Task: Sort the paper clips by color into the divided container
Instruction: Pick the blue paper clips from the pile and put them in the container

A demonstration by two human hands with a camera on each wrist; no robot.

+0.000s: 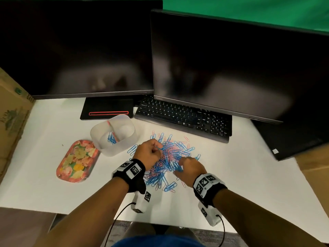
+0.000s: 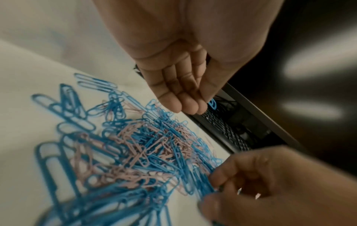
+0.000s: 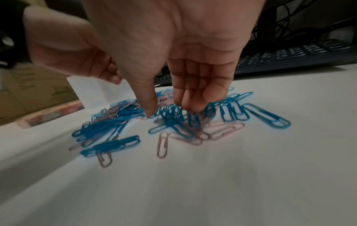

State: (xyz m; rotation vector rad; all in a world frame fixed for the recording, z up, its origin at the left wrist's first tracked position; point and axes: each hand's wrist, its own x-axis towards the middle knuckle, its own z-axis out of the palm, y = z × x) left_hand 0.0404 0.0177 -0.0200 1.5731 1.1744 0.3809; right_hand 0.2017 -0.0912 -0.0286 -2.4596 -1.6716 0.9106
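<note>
Paper clips [image 1: 170, 157] mostly sit heaped mid-counter, some blue ones already in the divided container [image 1: 114, 134]. Left hand [image 1: 148, 154] pinches a blue one, right hand [image 1: 191, 168] grabs a blue bunch. Light, slippery, probably tangle easily; pinch loop ends.

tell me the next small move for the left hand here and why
Probably carry the left hand over to the divided container and drop its clip into the near-left compartment. Its grip pinches a blue paper clip, that compartment already holds blue clips, and the container sits just beyond the hand.
</note>
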